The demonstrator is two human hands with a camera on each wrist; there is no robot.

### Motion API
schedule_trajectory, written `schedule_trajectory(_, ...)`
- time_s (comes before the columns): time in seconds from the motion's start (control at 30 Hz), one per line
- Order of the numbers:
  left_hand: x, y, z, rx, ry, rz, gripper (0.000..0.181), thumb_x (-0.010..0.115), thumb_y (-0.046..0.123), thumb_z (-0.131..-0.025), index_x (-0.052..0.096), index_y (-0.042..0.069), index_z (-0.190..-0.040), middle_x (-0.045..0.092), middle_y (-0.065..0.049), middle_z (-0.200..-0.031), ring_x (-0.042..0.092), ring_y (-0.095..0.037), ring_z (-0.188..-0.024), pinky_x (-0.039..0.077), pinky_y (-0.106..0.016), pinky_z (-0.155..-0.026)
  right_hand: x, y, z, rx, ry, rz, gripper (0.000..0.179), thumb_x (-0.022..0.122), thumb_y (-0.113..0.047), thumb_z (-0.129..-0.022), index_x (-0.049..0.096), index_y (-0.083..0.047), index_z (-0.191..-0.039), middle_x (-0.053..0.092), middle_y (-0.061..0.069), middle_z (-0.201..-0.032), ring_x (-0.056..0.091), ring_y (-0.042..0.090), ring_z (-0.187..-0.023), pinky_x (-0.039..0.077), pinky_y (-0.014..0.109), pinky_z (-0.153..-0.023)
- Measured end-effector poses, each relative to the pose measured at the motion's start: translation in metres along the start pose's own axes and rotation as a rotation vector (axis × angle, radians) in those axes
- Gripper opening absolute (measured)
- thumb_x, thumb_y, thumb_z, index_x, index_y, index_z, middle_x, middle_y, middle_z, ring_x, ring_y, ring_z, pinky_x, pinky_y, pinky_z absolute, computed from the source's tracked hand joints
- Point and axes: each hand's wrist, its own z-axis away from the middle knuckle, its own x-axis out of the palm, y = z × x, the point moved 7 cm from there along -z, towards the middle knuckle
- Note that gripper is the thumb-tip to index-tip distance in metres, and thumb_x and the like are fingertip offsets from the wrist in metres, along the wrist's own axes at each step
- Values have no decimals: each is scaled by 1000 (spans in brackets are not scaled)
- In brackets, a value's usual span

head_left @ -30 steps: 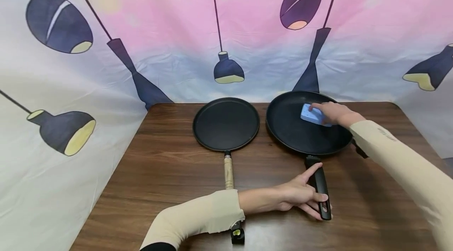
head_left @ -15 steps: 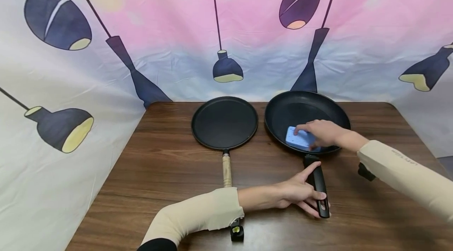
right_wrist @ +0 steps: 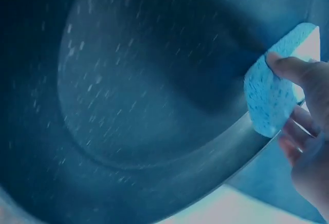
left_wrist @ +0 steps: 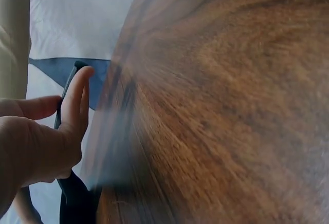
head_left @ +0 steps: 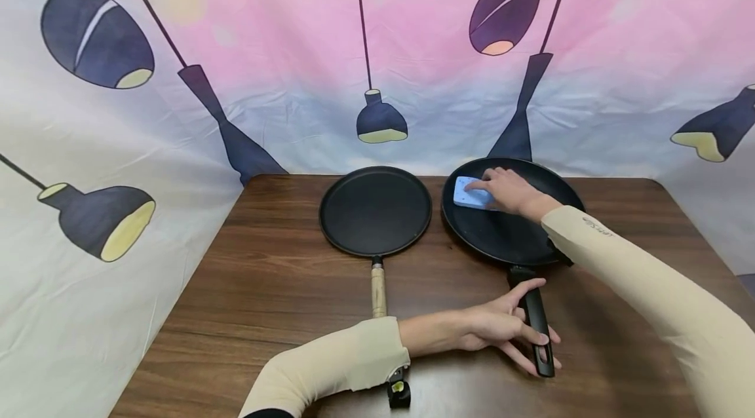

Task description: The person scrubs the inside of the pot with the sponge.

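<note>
A large black frying pan (head_left: 519, 234) stands at the table's right, its handle (head_left: 535, 313) toward me. My left hand (head_left: 495, 326) holds that handle, thumb and fingers on either side of it; the left wrist view shows the handle (left_wrist: 69, 85) between the digits. My right hand (head_left: 513, 192) grips a light blue sponge (head_left: 468, 193) against the left inner side of the pan. In the right wrist view, the speckled sponge (right_wrist: 272, 93) is pinched between thumb and fingers near the pan's sloping wall. Small pale marks dot the pan's inside (right_wrist: 123, 90).
A flatter round black pan (head_left: 375, 211) with a wooden handle (head_left: 379, 290) lies left of the frying pan. My left forearm crosses over that handle's end. The brown wooden table (head_left: 265, 274) meets a printed cloth backdrop (head_left: 295, 64) at its far edge.
My right hand has swept the sponge from the pan's right-hand part down to its near side, then up to the far left. The left hand keeps its hold on the handle.
</note>
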Motion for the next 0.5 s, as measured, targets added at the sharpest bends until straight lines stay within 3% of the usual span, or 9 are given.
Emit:
schedule_trajectory(0.07, 2, 0, -1, -6, -5, 15, 81, 54, -8, -101, 27, 50, -150, 71, -14, -119, 61, -49, -123, 44, -68, -104, 0, 14, 0, 54, 11, 43, 53, 77, -11, -91, 62, -19, -142, 59, 25, -119, 56, 43, -107, 46, 56, -92)
schedule_trajectory(0.27, 3, 0, 0, 9, 23, 17, 83, 54, -11, -99, 27, 49, -150, 71, -14, -117, 62, -50, -122, 44, -66, -102, -7, 61, 19, 238, 18, 198, 45, 67, -7, -95, 66, -19, -138, 52, 32, -118, 49, 47, -109, 37, 56, -87)
schedule_trajectory(0.4, 1, 3, 0, 42, 52, 21, 84, 55, -12, -98, 28, 48, -151, 71, -15, -117, 63, -50, -119, 46, -67, -99, -20, 79, 43, 288, 12, 298, 36, 63, 0, -96, 74, -15, -126, 51, 33, -119, 46, 47, -111, 36, 56, -90)
schedule_trajectory(0.5, 0, 5, 0, 62, 65, 19, 84, 57, -12, -98, 29, 47, -151, 71, -16, -117, 65, -50, -117, 47, -66, -97, -28, 82, 62, 299, -48, 363, 26, 64, 1, -96, 77, -9, -116, 52, 30, -115, 44, 42, -105, 35, 53, -89)
